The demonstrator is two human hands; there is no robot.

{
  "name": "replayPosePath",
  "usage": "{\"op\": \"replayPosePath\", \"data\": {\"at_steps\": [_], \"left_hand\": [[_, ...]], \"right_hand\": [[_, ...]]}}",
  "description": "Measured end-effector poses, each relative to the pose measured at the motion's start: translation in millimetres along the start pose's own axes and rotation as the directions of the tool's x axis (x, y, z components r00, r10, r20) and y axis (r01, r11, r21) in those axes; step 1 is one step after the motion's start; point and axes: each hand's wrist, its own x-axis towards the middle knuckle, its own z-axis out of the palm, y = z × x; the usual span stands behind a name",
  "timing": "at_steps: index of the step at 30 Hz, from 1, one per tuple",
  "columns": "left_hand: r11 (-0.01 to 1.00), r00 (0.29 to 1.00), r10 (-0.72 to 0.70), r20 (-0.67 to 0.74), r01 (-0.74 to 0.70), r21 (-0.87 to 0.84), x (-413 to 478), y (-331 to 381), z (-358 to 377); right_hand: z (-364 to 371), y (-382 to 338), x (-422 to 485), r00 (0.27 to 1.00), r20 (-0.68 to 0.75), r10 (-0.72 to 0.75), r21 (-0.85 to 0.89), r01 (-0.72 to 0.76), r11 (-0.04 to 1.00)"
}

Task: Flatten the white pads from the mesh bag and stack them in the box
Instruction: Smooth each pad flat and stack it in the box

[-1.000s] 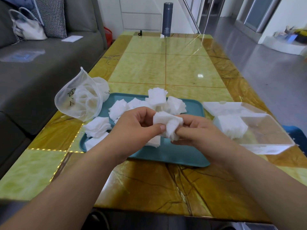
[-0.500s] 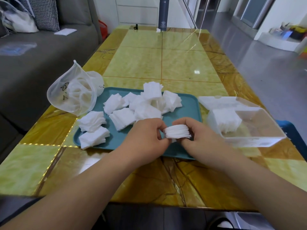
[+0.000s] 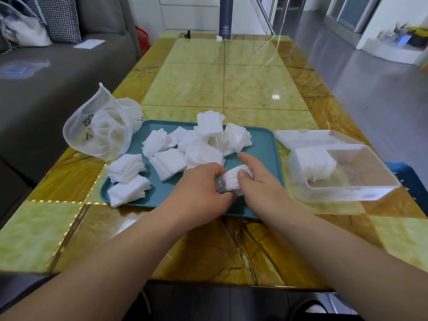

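Table: a glossy marble-patterned table (image 3: 231, 251) in yellow-green and brown runs from the near edge to the far end of the room.
Left hand: the left hand (image 3: 199, 191) has its fingers curled and pinches the left side of a pad bundle.
Right hand: the right hand (image 3: 261, 186) grips the same bundle, thumb across its near face and forefinger stretched past its top.
Held pads: a small squeezed bundle of white square pads (image 3: 231, 181), with layered edges showing, sits between both hands over the tray's near right part.
Tray: a teal rectangular plastic tray (image 3: 264, 147) lies on the table.
Loose pads: ruffled, fanned white pad bundles (image 3: 166, 163) are heaped across the tray, and two overhang its near left corner.
Mesh bag: a translucent white mesh bag (image 3: 99, 133) lies just left of the tray with more pads inside.
Box: a clear rectangular plastic box (image 3: 361, 191) stands right of the tray. A neat stack of flattened white pads (image 3: 312, 163) fills its left end, and its clear lid (image 3: 298, 135) lies open behind.
Room: a grey sofa (image 3: 58, 77) runs along the left and a grey floor (image 3: 370, 93) along the right. A dark cylindrical bottle (image 3: 225, 19) stands at the table's far end.
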Motion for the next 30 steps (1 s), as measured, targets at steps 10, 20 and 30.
{"op": "replayPosePath", "data": {"at_steps": [10,20,30], "left_hand": [[0.998,0.996,0.048,-0.076,-0.045,0.046,6.6,-2.6,-11.6],[0.952,0.987,-0.095,-0.129,0.127,0.277,4.0,-17.8,-56.6],[0.911,0.983,-0.141,-0.119,0.176,0.373,8.0,-10.7,-45.0]], "right_hand": [[2.1,-5.7,6.1,0.988,0.153,0.002,0.096,-0.017,0.995],[-4.0,-11.4,3.4,0.989,-0.124,-0.082,-0.038,0.078,0.996],[-1.0,-6.1,12.5,0.977,-0.211,-0.010,0.101,0.032,0.994]]}}
